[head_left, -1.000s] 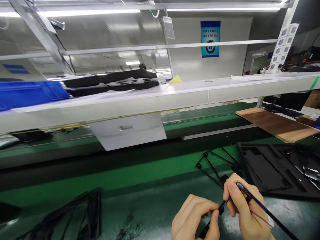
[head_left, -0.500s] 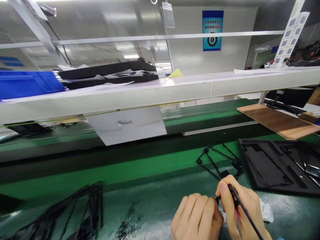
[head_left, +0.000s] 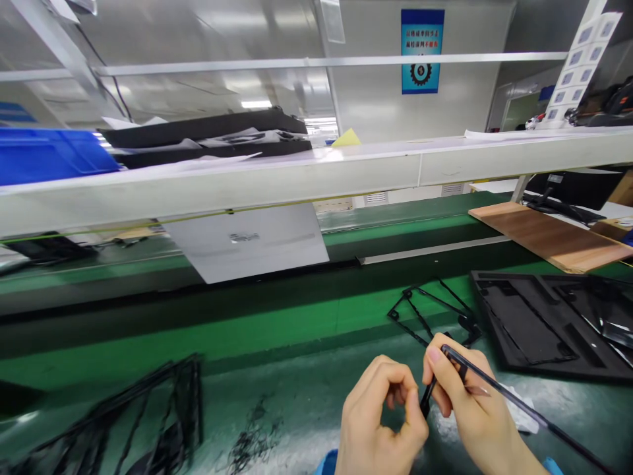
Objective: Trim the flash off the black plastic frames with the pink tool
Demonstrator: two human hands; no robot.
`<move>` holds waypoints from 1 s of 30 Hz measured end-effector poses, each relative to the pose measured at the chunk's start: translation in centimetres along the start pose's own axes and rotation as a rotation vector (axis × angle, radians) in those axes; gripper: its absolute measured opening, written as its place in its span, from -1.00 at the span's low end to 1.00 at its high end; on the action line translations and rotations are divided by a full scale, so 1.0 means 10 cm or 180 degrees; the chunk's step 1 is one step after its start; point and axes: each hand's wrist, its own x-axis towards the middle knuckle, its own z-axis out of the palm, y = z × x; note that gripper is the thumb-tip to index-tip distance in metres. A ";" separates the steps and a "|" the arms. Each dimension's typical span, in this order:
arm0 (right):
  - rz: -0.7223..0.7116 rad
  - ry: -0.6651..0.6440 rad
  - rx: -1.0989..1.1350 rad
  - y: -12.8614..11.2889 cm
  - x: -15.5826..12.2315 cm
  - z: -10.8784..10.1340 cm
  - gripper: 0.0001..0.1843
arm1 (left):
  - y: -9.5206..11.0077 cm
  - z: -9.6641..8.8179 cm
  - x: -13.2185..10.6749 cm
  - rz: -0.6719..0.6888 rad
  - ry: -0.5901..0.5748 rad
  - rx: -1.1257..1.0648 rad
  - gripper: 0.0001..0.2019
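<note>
My right hand (head_left: 469, 402) is closed around a thin black plastic frame (head_left: 527, 410), whose long narrow bar slants toward the lower right. A small pinkish blade-like piece (head_left: 477, 390) shows by its fingers; what it is I cannot tell. My left hand (head_left: 380, 419) is in a pinch, thumb and forefinger tips together beside the frame's dark lower end. Whatever lies between those tips is hidden. Just beyond the hands, more thin black frames (head_left: 418, 313) lie on the green table (head_left: 306, 396). Black scraps (head_left: 254, 432) are scattered left of my left hand.
A pile of black frames (head_left: 173, 409) lies at the left. At the right is a black foam tray (head_left: 537, 323) with frames in it, with a wooden board (head_left: 548, 234) behind. Crumpled white tissue (head_left: 519, 409) sits by my right wrist. A white shelf (head_left: 366, 175) spans overhead.
My left hand has turned from knuckles-up to a raised pinch, its fingers curled apart from the palm. My right hand has tilted the frame, and its bar now lies flatter toward the right.
</note>
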 end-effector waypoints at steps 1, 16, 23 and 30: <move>0.0106 -0.0039 0.0085 0.01 0.01 0.00 -0.41 | -0.01 -0.01 0.00 -0.0168 -0.0043 -0.0158 -0.81; 0.0826 -0.0778 0.1001 0.01 0.14 0.10 -0.28 | -0.03 -0.15 0.10 -0.1384 0.0044 -0.1770 -0.50; 0.0632 -0.1043 0.0681 0.04 0.21 0.12 -0.21 | -0.08 -0.19 0.12 -0.1712 -0.0512 -0.2527 -0.51; 0.0807 -0.1621 0.0748 0.08 0.16 0.11 -0.32 | -0.07 -0.26 0.20 -0.1856 -0.0065 -0.2716 -0.51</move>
